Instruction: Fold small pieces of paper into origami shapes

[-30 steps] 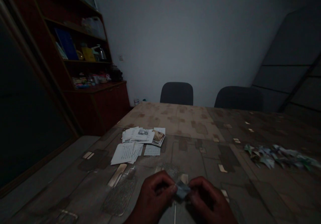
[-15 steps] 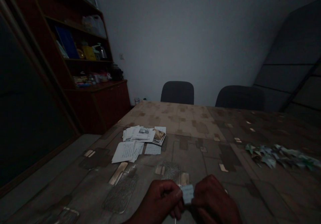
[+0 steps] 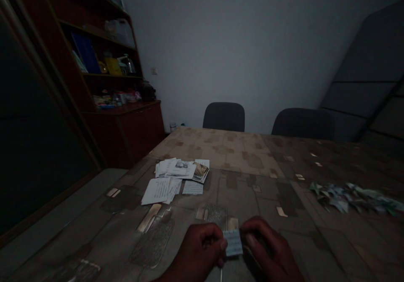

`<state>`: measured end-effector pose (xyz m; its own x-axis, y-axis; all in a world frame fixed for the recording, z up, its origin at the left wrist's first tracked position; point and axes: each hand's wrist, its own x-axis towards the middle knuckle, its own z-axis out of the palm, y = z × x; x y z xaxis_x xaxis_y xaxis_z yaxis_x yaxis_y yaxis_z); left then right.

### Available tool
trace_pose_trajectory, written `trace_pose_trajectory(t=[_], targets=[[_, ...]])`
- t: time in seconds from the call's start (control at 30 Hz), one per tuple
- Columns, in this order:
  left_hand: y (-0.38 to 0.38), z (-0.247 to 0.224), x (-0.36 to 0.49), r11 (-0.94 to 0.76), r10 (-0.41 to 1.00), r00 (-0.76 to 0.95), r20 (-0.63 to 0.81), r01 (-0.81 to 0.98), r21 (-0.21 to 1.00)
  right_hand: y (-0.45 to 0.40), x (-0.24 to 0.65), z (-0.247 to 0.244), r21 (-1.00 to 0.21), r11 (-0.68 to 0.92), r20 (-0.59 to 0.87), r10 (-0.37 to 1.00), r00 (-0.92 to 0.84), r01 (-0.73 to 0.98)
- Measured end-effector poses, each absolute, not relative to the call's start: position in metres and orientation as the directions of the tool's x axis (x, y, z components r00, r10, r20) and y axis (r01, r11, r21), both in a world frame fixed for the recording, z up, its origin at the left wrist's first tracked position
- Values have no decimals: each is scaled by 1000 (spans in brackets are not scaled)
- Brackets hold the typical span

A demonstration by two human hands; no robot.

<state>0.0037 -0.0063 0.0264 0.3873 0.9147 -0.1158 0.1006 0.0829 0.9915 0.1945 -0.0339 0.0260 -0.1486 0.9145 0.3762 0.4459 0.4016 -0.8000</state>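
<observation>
Paper slip (image 3: 232, 243) | left hand (image 3: 202, 248), right hand (image 3: 267, 244) grip | loose papers (image 3: 167, 183) | folded scraps (image 3: 350, 200)

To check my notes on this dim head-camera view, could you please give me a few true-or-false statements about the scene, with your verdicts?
1. The left hand and right hand both grip a small pale blue paper slip. True.
2. The loose white papers lie to the right of the hands. False: they lie ahead and to the left.
3. A heap of crumpled greenish paper lies on the mottled brown table cover. True.
4. Three dark chairs stand beyond the table. False: two dark chairs stand there.
</observation>
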Motion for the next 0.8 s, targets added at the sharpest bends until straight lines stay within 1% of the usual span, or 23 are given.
trace_pose_trajectory(t=[0.03, 0.1, 0.2, 0.4, 0.57, 0.63, 0.73, 0.8], targets=[[-7, 26, 3, 61, 914, 391, -108, 131, 990, -34, 193, 25, -828, 356, 320, 934, -155, 433], [-8, 24, 3, 1, 914, 398, -80, 194, 981, -33, 190, 22, -850, 307, 256, 951, -173, 429], [-9, 23, 2, -62, 917, 396, -45, 252, 966, -33, 187, 21, -847, 284, 234, 958, -164, 449], [-9, 26, 4, -49, 911, 410, -40, 204, 978, -35, 184, 19, -877, 261, 249, 965, -85, 402], [-7, 21, 4, -6, 928, 369, -56, 164, 986, -36, 180, 14, -938, 214, 214, 976, -30, 271], [-8, 22, 4, -27, 926, 376, -42, 177, 984, -36, 182, 13, -940, 217, 206, 976, -68, 265], [-9, 24, 3, -95, 917, 399, 6, 203, 975, -35, 185, 14, -899, 290, 243, 954, -178, 327], [-10, 25, 4, -114, 913, 406, 25, 196, 974, -34, 187, 15, -874, 338, 280, 937, -207, 348]])
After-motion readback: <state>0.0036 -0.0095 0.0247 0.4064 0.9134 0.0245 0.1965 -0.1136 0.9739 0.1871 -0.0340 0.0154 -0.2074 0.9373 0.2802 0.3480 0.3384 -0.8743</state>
